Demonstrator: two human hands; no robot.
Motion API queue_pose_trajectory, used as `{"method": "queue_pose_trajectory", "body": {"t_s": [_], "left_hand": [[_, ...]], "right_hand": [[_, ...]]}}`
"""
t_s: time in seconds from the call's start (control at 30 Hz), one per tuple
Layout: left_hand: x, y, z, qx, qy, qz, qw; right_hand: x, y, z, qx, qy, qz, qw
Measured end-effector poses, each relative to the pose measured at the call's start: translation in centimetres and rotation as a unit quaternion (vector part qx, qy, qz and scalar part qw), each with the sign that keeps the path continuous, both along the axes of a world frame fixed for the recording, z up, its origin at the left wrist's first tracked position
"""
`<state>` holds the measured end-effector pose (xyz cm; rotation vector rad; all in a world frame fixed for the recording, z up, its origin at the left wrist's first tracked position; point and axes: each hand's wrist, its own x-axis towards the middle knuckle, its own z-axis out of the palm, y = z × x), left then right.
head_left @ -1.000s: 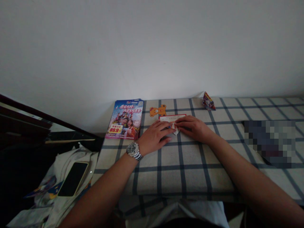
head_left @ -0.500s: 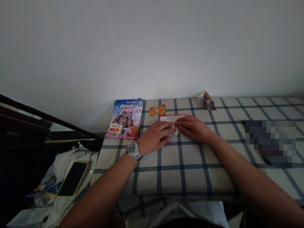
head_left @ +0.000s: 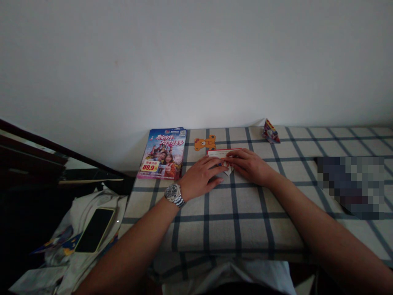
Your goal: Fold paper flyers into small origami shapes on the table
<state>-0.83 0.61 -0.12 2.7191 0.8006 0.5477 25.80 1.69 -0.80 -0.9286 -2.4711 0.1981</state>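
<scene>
A folded paper (head_left: 217,154), white with print and a red edge along its far side, lies on the checked tablecloth. A pale pointed corner of it sticks out toward me. My left hand (head_left: 201,176), with a metal watch (head_left: 173,193) at the wrist, rests its outstretched fingers on the paper's left part, thumb apart on the cloth side. From the right, my right hand (head_left: 250,166) presses its closed-together fingers on the same paper. Its thumb is mostly hidden. The fingers of both hands nearly meet and cover the paper's middle.
A stack of colourful flyers (head_left: 162,157) lies to the left. Behind the paper is a bear-shaped picture (head_left: 205,143). A small folded paper shape (head_left: 270,132) stands near the wall. A dark, blurred-out item (head_left: 333,180) lies right. A phone (head_left: 95,230) rests on bags at lower left.
My right hand's fingers have shifted slightly on the paper, covering a little more of its far side. The left hand stays nearly in place. The whole view has moved a touch.
</scene>
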Motion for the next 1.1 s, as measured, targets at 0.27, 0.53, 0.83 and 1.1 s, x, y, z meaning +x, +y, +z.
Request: {"method": "queue_pose_trajectory", "body": {"t_s": [0.27, 0.53, 0.83, 1.1], "left_hand": [[0.11, -0.09, 0.12, -0.001, 0.001, 0.005, 1.0], [0.09, -0.01, -0.04, -0.004, -0.002, 0.002, 1.0], [-0.22, -0.07, -0.07, -0.003, -0.002, 0.001, 1.0], [-0.62, 0.09, 0.23, -0.017, -0.004, -0.016, 1.0]], "right_hand": [[0.26, 0.2, 0.11, 0.001, 0.016, 0.04, 0.999], [0.38, 0.17, 0.07, -0.004, 0.018, 0.041, 0.999], [0.82, 0.16, -0.37, 0.003, 0.004, 0.052, 0.999], [0.77, 0.3, 0.02, -0.029, 0.009, 0.054, 0.998]]}}
